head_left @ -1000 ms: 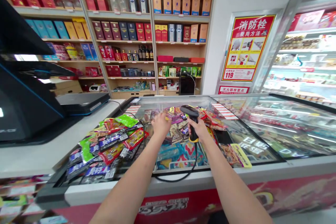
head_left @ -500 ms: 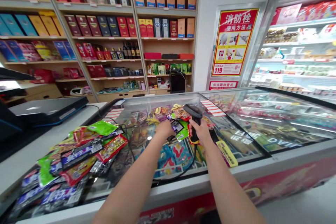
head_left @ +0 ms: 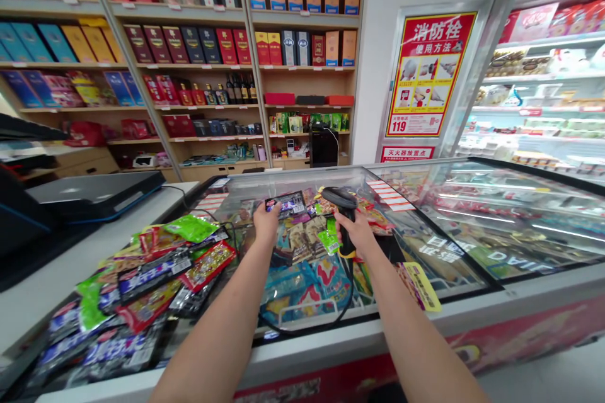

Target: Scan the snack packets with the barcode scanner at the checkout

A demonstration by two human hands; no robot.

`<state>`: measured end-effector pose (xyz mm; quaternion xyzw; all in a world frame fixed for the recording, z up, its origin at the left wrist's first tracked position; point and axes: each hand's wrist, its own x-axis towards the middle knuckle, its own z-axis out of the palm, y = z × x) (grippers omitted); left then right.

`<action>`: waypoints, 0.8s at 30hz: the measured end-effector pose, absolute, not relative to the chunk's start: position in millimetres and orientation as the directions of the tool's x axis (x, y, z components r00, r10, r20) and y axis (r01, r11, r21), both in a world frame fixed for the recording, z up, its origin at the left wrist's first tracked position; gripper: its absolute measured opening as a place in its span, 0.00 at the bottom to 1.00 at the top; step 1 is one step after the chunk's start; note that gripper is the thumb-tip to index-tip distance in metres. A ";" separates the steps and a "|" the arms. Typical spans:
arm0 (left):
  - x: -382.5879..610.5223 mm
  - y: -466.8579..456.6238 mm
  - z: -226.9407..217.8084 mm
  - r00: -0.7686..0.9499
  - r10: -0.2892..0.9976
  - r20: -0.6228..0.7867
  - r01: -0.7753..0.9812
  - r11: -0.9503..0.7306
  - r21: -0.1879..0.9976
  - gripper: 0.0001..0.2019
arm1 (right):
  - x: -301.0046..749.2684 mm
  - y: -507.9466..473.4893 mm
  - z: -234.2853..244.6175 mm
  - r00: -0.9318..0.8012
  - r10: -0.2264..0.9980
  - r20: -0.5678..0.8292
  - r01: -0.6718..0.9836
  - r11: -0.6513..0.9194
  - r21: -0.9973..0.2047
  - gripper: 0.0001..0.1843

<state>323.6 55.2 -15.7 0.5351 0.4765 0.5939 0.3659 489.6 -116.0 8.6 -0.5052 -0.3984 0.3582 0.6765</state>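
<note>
Reaching forward over a glass-topped chest freezer, both bare forearms are extended from the bottom of the view, angled inward so that the hands are held close together above its middle. The left hand is raised with its fingers closed on the edge of a dark snack packet, which is pinched flat and held out toward the right, just above the glass. The right hand is closed around the handle of a black barcode scanner, with the wrist bent and the scanner head tipped up and to the left, near the dark packet but apart from it. A black cable is looped down from the scanner's base toward the freezer's front edge. A small green packet is seen just beside the scanner handle, not clearly held by either hand.

A heap of red, green and dark packets is piled at the freezer's left end, beside a white counter. Other colourful packets are spread beneath the hands, though whether they lie on or under the glass cannot be told. Wooden shelves of boxed bottles are seen behind the freezer.
</note>
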 end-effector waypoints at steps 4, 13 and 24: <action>320.7 60.9 -22.0 -0.211 0.954 0.214 0.013 -0.216 0.976 0.12 | 471.2 -101.1 19.4 0.269 0.953 0.143 -0.052 0.162 -0.985 0.23; 311.4 53.4 -14.1 -0.252 0.893 0.373 0.185 -0.334 0.924 0.06 | 477.5 -109.4 -5.8 0.287 0.952 0.106 -0.024 0.118 -0.993 0.22; 315.9 46.9 -14.9 -0.182 0.902 0.390 0.286 -0.331 0.899 0.09 | 471.4 -112.6 -2.9 0.246 0.968 0.047 0.071 0.030 -0.997 0.20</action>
